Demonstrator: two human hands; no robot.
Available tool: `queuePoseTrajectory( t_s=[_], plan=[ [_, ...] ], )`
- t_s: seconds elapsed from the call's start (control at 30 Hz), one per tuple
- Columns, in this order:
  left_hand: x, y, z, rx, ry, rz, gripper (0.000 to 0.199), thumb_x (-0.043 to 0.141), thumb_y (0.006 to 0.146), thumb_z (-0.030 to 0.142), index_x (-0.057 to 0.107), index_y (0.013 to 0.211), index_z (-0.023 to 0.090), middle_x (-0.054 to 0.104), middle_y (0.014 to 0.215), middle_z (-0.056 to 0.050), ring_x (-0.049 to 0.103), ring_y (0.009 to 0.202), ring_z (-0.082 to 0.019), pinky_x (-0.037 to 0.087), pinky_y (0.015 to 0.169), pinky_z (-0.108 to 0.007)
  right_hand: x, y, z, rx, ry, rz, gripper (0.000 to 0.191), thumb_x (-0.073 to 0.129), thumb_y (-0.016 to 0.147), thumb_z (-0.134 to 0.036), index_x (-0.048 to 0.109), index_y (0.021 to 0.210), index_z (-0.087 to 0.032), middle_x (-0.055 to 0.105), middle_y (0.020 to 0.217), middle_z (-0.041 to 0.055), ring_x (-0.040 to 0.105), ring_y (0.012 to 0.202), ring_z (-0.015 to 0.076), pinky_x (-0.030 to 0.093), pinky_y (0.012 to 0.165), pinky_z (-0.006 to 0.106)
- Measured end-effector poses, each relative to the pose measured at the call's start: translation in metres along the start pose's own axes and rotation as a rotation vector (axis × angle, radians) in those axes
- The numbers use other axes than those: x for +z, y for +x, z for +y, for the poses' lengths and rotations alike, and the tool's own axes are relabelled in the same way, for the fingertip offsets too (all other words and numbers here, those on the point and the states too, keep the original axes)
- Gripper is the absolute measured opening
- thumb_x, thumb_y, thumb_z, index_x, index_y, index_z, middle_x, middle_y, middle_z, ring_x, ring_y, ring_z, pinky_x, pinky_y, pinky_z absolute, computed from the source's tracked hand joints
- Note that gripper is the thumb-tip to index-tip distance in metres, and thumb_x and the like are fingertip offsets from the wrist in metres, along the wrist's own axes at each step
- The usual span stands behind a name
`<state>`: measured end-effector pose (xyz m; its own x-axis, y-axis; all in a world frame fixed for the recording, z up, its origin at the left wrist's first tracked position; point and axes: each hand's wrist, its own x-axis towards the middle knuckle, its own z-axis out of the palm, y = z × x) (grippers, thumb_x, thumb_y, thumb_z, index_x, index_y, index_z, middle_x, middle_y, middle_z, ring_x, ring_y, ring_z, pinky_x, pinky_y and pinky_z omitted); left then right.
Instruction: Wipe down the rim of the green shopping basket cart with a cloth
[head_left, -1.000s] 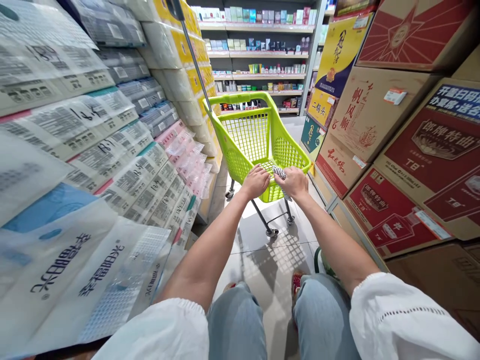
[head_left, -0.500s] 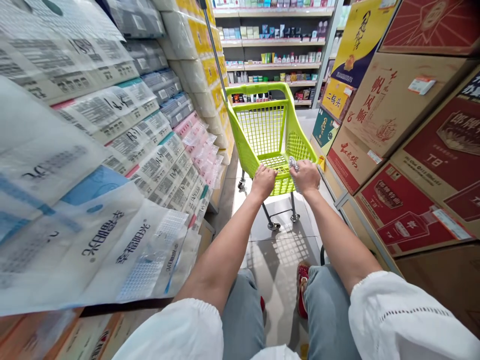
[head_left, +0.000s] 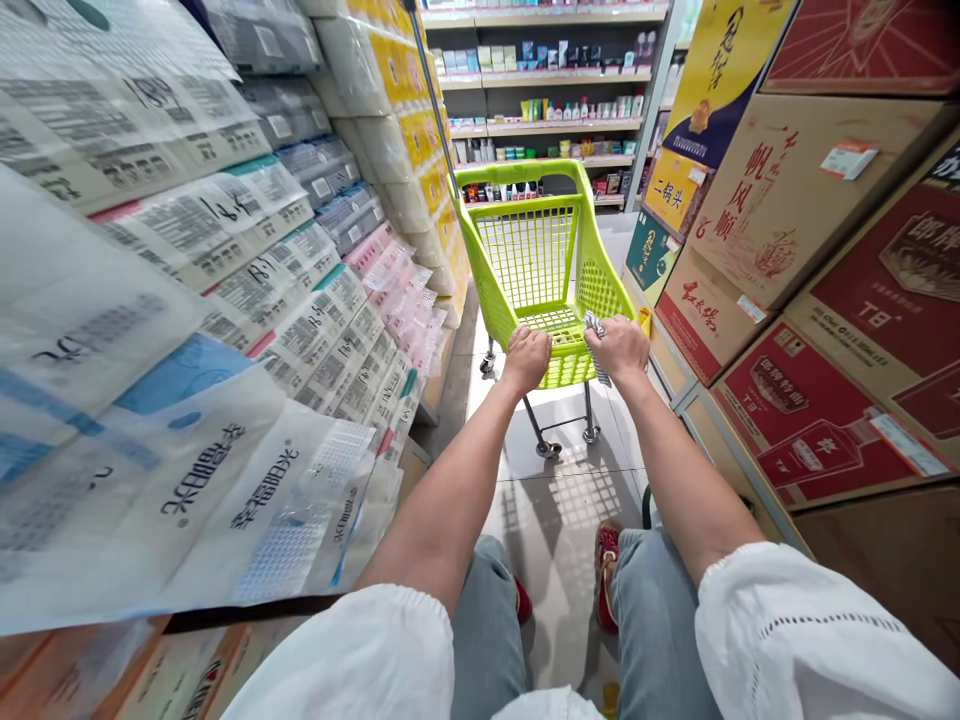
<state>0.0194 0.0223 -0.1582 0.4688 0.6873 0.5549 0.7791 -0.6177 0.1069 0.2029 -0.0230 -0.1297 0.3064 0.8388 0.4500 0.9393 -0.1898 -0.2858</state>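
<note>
A lime-green shopping cart (head_left: 525, 250) on metal legs with casters stands in front of me, its basket bare inside. My left hand (head_left: 529, 358) has its fingers wrapped over the near edge of the cart, on the left side. On the right side of that edge, my right hand (head_left: 621, 350) is closed, and a grey-and-white striped cloth (head_left: 598, 350) pokes out between its fingers and the cart. What lies under the fingers of either hand is hidden.
Packaged paper goods (head_left: 225, 460) are stacked along the left. Cardboard cartons (head_left: 757, 200) line the right behind a low metal rail. Across the aisle's far end stand shelves (head_left: 555, 75) of small boxes and bottles. A thin pole (head_left: 435, 100) rises at the cart's left corner.
Both hands and the cart have shifted very slightly to the right in view. The grip of each hand looks the same.
</note>
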Motion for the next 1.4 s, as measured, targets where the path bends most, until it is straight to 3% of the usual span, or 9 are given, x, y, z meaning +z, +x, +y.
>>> queuePoseTrajectory(
  t_s=[0.13, 0.37, 0.5, 0.7, 0.8, 1.0, 1.1, 1.27, 1.4],
  plan=[
    [0.006, 0.008, -0.003, 0.042, 0.026, -0.003, 0.034, 0.028, 0.096, 0.030, 0.058, 0.083, 0.021, 0.066, 0.085, -0.007, 0.056, 0.093, -0.022, 0.032, 0.104, -0.041, 0.002, -0.006, -0.014, 0.021, 0.017, 0.024, 0.038, 0.044, 0.087, -0.044, 0.068, 0.098, -0.017, 0.062, 0.102, 0.0131, 0.050, 0.090, 0.0262, 0.036, 0.072, 0.035],
    [0.009, 0.018, -0.015, 0.146, 0.069, -0.018, 0.029, 0.035, 0.093, 0.024, 0.059, 0.077, 0.019, 0.066, 0.078, -0.007, 0.059, 0.087, -0.021, 0.035, 0.103, -0.038, 0.015, -0.024, -0.056, -0.184, 0.043, 0.029, 0.033, 0.042, 0.091, -0.042, 0.064, 0.104, -0.021, 0.061, 0.108, 0.0101, 0.045, 0.097, 0.0261, 0.035, 0.073, 0.033],
    [0.006, 0.021, -0.019, 0.220, 0.068, 0.016, 0.034, 0.030, 0.096, 0.028, 0.059, 0.081, 0.019, 0.066, 0.078, -0.006, 0.059, 0.085, -0.019, 0.035, 0.102, -0.037, 0.016, -0.017, -0.027, -0.186, 0.026, 0.068, 0.034, 0.043, 0.090, -0.043, 0.064, 0.103, -0.021, 0.060, 0.108, 0.0088, 0.045, 0.093, 0.0242, 0.034, 0.072, 0.032],
    [0.016, 0.026, 0.000, 0.184, 0.033, 0.043, 0.036, 0.028, 0.097, 0.028, 0.059, 0.080, 0.020, 0.066, 0.078, -0.006, 0.059, 0.084, -0.020, 0.036, 0.101, -0.039, 0.014, -0.006, 0.031, 0.064, 0.005, 0.216, 0.036, 0.040, 0.090, -0.041, 0.063, 0.106, -0.019, 0.057, 0.111, 0.0113, 0.045, 0.096, 0.0254, 0.036, 0.074, 0.034],
    [0.024, 0.026, 0.011, 0.143, 0.030, 0.089, 0.036, 0.028, 0.097, 0.029, 0.058, 0.081, 0.020, 0.066, 0.079, -0.006, 0.059, 0.087, -0.021, 0.036, 0.102, -0.039, 0.019, -0.010, 0.022, 0.084, 0.004, 0.257, 0.037, 0.041, 0.089, -0.041, 0.062, 0.108, -0.018, 0.056, 0.110, 0.0132, 0.044, 0.096, 0.0269, 0.038, 0.074, 0.036],
    [0.027, 0.026, 0.012, 0.141, 0.036, 0.106, 0.032, 0.031, 0.096, 0.029, 0.058, 0.083, 0.020, 0.066, 0.082, -0.007, 0.058, 0.090, -0.021, 0.035, 0.102, -0.039, 0.033, -0.023, -0.018, -0.146, 0.055, 0.236, 0.040, 0.044, 0.089, -0.044, 0.061, 0.116, -0.020, 0.057, 0.112, 0.0140, 0.044, 0.094, 0.0269, 0.039, 0.075, 0.037],
    [0.024, 0.025, 0.008, 0.159, 0.031, 0.097, 0.033, 0.029, 0.097, 0.029, 0.058, 0.084, 0.020, 0.066, 0.081, -0.007, 0.058, 0.088, -0.021, 0.034, 0.102, -0.038, 0.030, -0.019, -0.002, -0.184, 0.056, 0.193, 0.041, 0.043, 0.090, -0.043, 0.060, 0.119, -0.021, 0.057, 0.114, 0.0129, 0.044, 0.095, 0.0262, 0.039, 0.075, 0.036],
    [0.024, 0.026, 0.012, 0.124, -0.003, 0.086, 0.035, 0.027, 0.097, 0.031, 0.056, 0.081, 0.022, 0.064, 0.077, -0.005, 0.057, 0.086, -0.021, 0.033, 0.102, -0.039, 0.020, -0.004, 0.045, 0.051, 0.022, 0.233, 0.040, 0.039, 0.090, -0.040, 0.058, 0.119, -0.021, 0.054, 0.118, 0.0119, 0.045, 0.098, 0.0265, 0.040, 0.075, 0.036],
    [0.027, 0.029, 0.016, 0.085, -0.018, 0.058, 0.037, 0.025, 0.097, 0.032, 0.054, 0.077, 0.022, 0.064, 0.076, -0.005, 0.056, 0.084, -0.021, 0.033, 0.102, -0.040, 0.020, -0.005, 0.026, 0.044, 0.037, 0.212, 0.038, 0.040, 0.089, -0.040, 0.061, 0.114, -0.020, 0.056, 0.115, 0.0119, 0.046, 0.096, 0.0266, 0.040, 0.076, 0.036]
  ],
)
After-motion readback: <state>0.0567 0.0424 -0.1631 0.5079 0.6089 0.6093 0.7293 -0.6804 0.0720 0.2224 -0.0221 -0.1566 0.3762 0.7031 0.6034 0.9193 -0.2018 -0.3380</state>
